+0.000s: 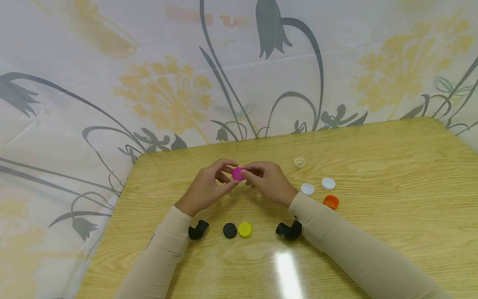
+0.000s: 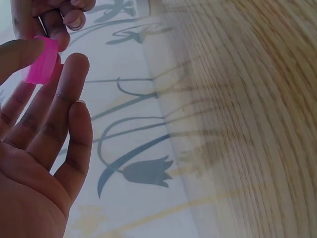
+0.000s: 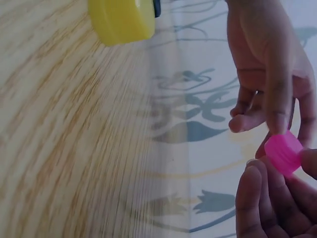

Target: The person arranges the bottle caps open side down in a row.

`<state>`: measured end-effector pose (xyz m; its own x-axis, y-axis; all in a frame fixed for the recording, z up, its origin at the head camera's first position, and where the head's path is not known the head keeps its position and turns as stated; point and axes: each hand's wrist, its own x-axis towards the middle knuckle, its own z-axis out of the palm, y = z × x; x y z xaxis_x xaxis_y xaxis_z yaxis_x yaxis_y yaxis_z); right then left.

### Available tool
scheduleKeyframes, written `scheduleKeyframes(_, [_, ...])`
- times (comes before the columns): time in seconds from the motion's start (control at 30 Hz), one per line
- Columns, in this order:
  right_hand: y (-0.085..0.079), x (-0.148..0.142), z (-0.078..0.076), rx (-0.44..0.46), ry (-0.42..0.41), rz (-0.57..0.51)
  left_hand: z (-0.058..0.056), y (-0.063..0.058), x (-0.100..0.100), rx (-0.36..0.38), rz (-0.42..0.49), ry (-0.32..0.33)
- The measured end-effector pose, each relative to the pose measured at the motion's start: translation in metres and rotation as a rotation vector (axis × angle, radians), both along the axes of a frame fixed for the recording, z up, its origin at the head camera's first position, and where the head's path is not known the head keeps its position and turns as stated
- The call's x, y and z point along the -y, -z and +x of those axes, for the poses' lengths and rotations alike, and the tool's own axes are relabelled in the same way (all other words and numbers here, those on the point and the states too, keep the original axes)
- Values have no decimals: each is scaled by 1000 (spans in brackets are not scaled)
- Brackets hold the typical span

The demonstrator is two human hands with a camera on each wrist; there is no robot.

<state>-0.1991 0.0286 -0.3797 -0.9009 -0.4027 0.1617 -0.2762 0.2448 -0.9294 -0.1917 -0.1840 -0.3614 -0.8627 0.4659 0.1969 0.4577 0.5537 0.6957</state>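
Where the two hands meet at the centre of the frame, a bright pink round cap [image 1: 237, 174], smooth on its face with a ridged side, sits between their fingertips. The left hand [image 1: 207, 185] pinches its edge, and the right hand [image 1: 270, 182] has thumb and fingers closed on it too, so each grip is grasping the same cap.

Six more round pieces lie about: a matt black cap [image 1: 230, 230] just beside a glossy yellow cap [image 1: 245, 229] at lower centre; right of centre, two white caps [image 1: 328, 184], a shallow orange cap [image 1: 330, 202] and a small cream cap [image 1: 299, 162]. Two black elbow pieces [image 1: 289, 230], bent and tubular, lie at lower centre, one near each forearm, partly behind beige sleeves [image 1: 354, 245].

Underneath, the bench [image 1: 392, 174] has a yellowish, streaked wood grain, with a white glare at the bottom of the frame. Across the top and left hangs a pale cloth [image 1: 239, 74], softly creased, printed with grey bell flowers and yellow blooms.
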Motion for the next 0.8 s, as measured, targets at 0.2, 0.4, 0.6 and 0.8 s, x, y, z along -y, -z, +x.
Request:
scheduleKeyframes(0.2, [0,0,0,69,8,-72,0,1,-1,-25,6,10])
scheduleKeyframes(0.4, [-1,1,2,60,5,-85,0,-1,0,-58,-17,-13])
scheduleKeyframes(0.6, [-4,0,4,-6,-5,-31,0,-2,2,-83,-30,-33])
scheduleKeyframes(0.8, [-3,0,7,-61,8,7,2,-2,-1,-90,-7,-30])
